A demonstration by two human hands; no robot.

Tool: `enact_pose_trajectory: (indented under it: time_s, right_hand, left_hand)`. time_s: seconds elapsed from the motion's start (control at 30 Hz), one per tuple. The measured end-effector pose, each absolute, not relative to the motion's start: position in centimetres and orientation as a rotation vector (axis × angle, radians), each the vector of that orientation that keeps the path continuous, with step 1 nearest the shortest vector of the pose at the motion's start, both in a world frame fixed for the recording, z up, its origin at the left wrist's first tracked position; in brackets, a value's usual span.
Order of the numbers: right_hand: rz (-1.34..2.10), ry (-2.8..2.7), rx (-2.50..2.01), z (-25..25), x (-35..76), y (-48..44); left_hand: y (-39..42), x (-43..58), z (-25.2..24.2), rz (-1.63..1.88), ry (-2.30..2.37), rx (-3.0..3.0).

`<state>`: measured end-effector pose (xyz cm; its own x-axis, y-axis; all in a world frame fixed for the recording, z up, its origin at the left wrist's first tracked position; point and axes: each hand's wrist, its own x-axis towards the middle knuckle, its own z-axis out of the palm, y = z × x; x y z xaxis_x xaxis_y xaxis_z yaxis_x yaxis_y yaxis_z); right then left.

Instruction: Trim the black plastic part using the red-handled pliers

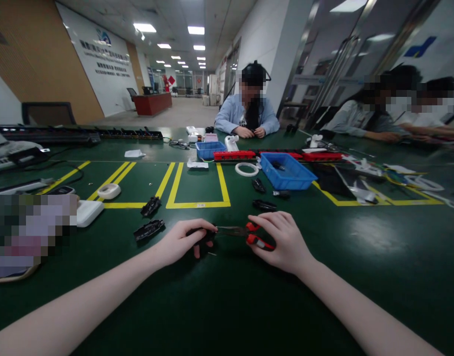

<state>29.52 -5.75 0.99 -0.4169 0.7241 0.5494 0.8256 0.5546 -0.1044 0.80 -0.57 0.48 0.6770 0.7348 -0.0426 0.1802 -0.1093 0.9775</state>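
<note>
The right hand point(284, 241) holds the pliers point(243, 231), long axis left-right, nose pointing left toward the black part point(209, 237) gripped in the left hand point(185, 236); contact unclear.

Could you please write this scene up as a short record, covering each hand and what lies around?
Left hand: holds a black piece
Right hand: holds pliers by their red handles, tips toward the black piece
Left of hands: two loose black parts
Beyond: large blue bin, with a white ring left of it
Surface: green table with yellow lines
Opposite: a person
</note>
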Motion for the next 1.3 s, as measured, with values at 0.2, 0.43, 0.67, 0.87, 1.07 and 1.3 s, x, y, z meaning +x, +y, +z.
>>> enact_pose_trajectory:
  time_s: [0.2, 0.43, 0.67, 0.87, 1.07, 1.3]
  right_hand:
    - [-0.223, -2.228, -1.269, 1.1, 29.6, -6.1]
    - [-0.229, -2.232, -1.261, 1.0, 29.1, -6.6]
    - [-0.315, -2.330, -1.224, 1.2, 28.4, -7.1]
    - [-0.313, -2.336, -1.230, 1.2, 28.5, -7.0]
    - [-0.318, -2.310, -1.251, 1.1, 28.4, -6.9]
    - [-0.343, -2.172, -1.274, 1.0, 28.4, -6.7]
  left_hand:
    - [-1.0, 1.2, 0.1, 0.605, 0.794, 1.680]
    - [-1.0, 1.2, -0.5, 0.609, 0.858, 1.729]
    - [-1.4, 1.2, -0.4, 0.637, 0.844, 1.765]
    - [-1.5, 1.3, 0.4, 0.575, 0.801, 1.830]
    - [-1.7, 1.3, 0.3, 0.570, 0.768, 1.842]
    - [-2.2, 1.2, 1.0, 0.566, 0.814, 1.959]
